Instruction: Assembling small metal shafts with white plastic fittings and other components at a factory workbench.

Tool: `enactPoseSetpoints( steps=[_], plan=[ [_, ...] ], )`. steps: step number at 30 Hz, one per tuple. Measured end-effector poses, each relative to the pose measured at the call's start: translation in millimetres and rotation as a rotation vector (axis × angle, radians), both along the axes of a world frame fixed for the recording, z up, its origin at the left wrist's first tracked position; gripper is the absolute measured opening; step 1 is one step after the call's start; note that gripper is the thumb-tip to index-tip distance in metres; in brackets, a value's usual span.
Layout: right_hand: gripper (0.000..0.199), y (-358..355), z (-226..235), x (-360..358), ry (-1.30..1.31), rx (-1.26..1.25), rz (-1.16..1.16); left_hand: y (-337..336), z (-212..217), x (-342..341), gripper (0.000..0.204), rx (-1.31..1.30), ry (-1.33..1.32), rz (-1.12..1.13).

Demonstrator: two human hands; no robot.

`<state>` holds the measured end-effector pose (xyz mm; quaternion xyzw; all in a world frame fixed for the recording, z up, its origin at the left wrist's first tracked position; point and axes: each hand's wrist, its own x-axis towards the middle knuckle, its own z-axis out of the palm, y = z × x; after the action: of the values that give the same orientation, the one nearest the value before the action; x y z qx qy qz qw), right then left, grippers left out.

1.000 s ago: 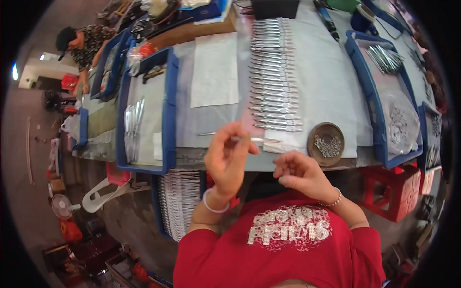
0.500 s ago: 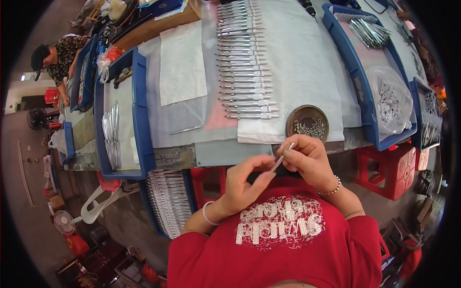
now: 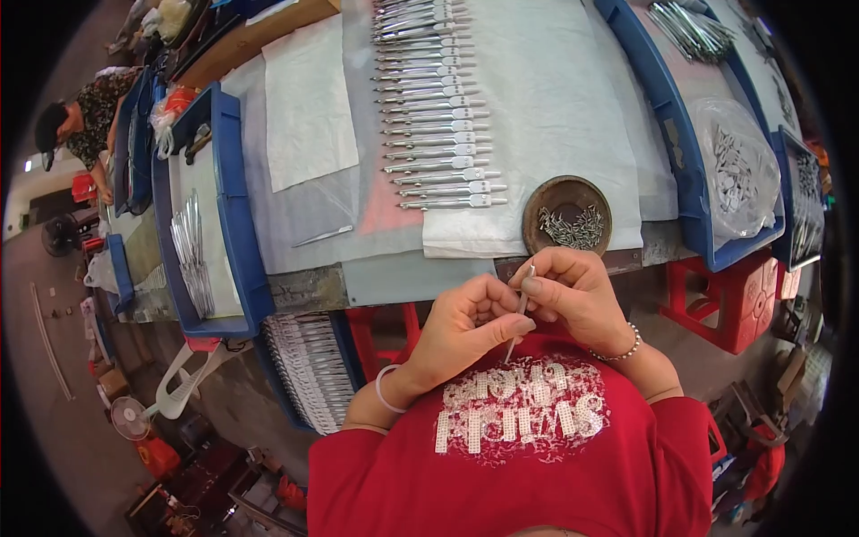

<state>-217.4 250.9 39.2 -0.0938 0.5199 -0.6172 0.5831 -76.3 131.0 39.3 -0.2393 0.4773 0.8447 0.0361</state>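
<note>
Seen from above, a person in a red top sits at the near edge of a bench point(image 3: 394, 282) covered with pale sheets. A clear plastic bag point(image 3: 738, 174) of small silvery parts lies in a blue tray point(image 3: 680, 179) at the right side of the bench, and another crumpled clear bag point(image 3: 165, 115) sits at the far left beside a second blue tray point(image 3: 234, 233) holding long metal pieces. A white rectangular sheet point(image 3: 309, 98) lies flat left of a long row of metal tools point(image 3: 434, 107) laid side by side on a white cloth point(image 3: 573, 116). A round brown dish point(image 3: 567, 215) of small metal bits stands on the cloth's near edge, just beyond the hands. Both hands meet close in front of the chest, below the bench edge. The left hand point(image 3: 461, 327) has its fingers curled in and its thumb pressed on the lower part of a thin metal rod point(image 3: 519, 309), which stands nearly upright. The right hand point(image 3: 577, 291) has its fingers point(image 3: 535, 286) pinched narrow around the rod's upper part, wrist bent inward, a beaded bracelet point(image 3: 622, 345) on it.
</note>
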Motion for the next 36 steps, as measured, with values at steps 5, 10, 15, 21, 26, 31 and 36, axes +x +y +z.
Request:
enactPoseSetpoints(
  steps=[5,10,15,21,26,31,36],
  plan=[
    [0.015,-3.8,-5.0,-6.1,-0.035,0.026,0.008,-1.6,-6.5,-8.0,0.011,0.181,-0.043,0.008],
    [0.014,-6.8,-6.7,-12.3,-0.043,0.045,0.02,-4.2,-10.5,-13.5,0.011,0.185,-0.055,-0.003],
    [0.011,-8.3,-8.0,-15.9,0.011,0.044,0.037,-5.1,-15.0,-17.4,0.011,0.159,-0.038,-0.01],
    [0.01,-9.6,-4.4,-21.6,-0.011,0.038,0.027,-7.7,-19.2,-21.7,0.012,0.191,-0.01,-0.057],
    [0.011,-3.6,-6.9,-25.5,-0.059,0.03,0.001,-5.1,-15.5,-30.9,0.011,0.249,-0.03,-0.054],
    [0.011,4.5,-2.3,-29.6,-0.075,0.019,-0.031,-0.9,-16.4,-37.6,0.011,0.25,-0.001,-0.086],
    [0.009,12.3,-0.4,-29.5,-0.081,0.01,-0.098,4.7,-14.6,-42.6,0.012,0.237,-0.019,-0.129]
  ],
)
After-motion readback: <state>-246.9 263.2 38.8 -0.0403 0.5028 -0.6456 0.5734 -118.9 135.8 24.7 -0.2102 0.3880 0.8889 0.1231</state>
